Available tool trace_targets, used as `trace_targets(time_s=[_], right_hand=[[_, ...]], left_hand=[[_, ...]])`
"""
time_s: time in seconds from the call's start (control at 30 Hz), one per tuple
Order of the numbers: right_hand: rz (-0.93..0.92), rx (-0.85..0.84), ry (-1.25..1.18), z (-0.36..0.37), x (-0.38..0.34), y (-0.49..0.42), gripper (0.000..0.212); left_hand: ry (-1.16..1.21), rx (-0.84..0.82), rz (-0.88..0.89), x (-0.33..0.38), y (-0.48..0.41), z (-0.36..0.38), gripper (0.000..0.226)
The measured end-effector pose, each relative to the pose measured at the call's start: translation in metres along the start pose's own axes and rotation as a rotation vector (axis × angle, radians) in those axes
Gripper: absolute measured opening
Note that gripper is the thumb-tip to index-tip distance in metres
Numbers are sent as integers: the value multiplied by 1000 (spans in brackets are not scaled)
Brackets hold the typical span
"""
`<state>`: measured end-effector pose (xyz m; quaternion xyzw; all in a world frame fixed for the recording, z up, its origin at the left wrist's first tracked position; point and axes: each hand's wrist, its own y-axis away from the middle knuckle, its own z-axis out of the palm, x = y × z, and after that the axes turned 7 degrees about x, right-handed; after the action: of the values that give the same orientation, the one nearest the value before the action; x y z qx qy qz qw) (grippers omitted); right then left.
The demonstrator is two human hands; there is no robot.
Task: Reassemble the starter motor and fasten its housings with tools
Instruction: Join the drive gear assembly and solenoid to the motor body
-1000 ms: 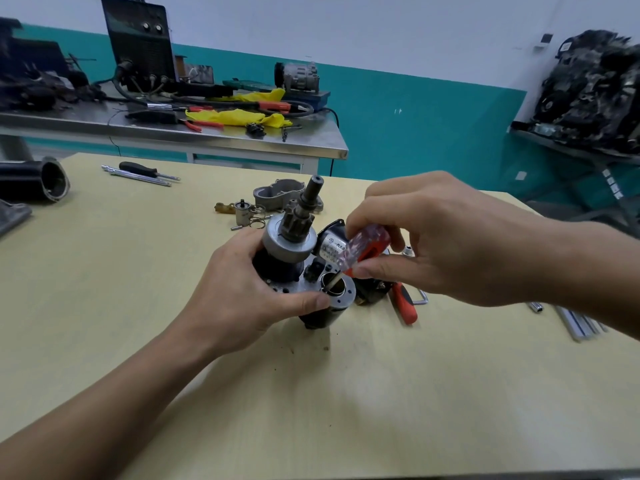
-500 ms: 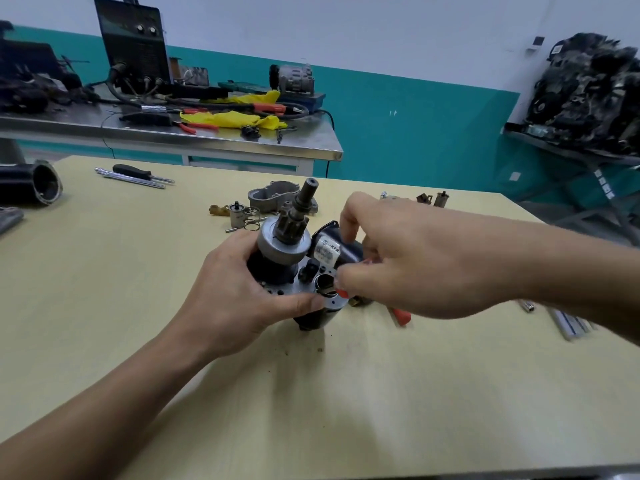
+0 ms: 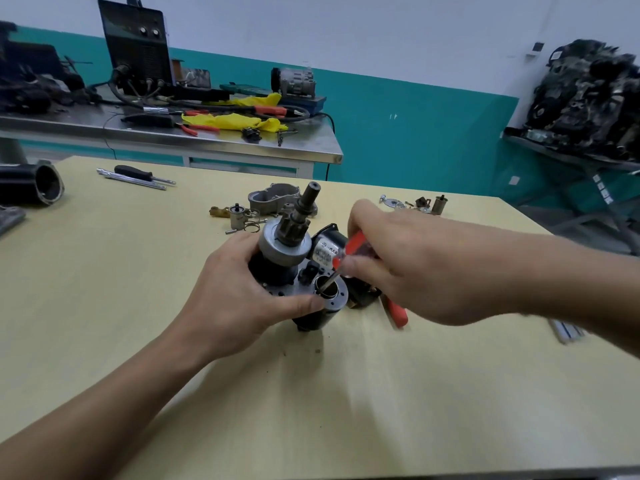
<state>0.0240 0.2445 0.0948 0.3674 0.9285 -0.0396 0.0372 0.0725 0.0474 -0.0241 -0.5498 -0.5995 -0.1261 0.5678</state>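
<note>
Head view: my left grip (image 3: 242,296) wraps the starter motor (image 3: 284,249), upright near the middle of the counter (image 3: 138,271). My right grip (image 3: 415,271) pinches the red screwdriver (image 3: 356,244), tip down inside the flange bore (image 3: 338,289). I should brace firmly, keep the blade square, turn slowly.

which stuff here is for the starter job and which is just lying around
In use: starter motor in left hand, red screwdriver in right hand, grey housing, small loose parts.
Lying about: yellow cloth, black machine, compressor on the back bench.
</note>
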Motion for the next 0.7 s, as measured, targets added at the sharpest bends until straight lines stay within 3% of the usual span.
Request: trace_targets(time_s=[0.13,0.3,0.37,0.53,0.6,0.7], right_hand=[[22,250,273,8,-8,-8,65],[-51,98,-25,4,1,-5,27],[-63,121,-42,5,-2,-5,24],[-44,371,330,14,-9,-12,72],[-54,288,261,11,-5,-10,66],[-32,12,16,-4,0,-4,30]], left_hand=[[-9,9,-5,1,1,1,64],[-17,8,16,2,1,1,60],[-14,9,19,2,1,1,60],[-19,10,14,1,1,0,59],[-22,8,17,2,2,0,60],[-19,11,29,3,2,0,58]])
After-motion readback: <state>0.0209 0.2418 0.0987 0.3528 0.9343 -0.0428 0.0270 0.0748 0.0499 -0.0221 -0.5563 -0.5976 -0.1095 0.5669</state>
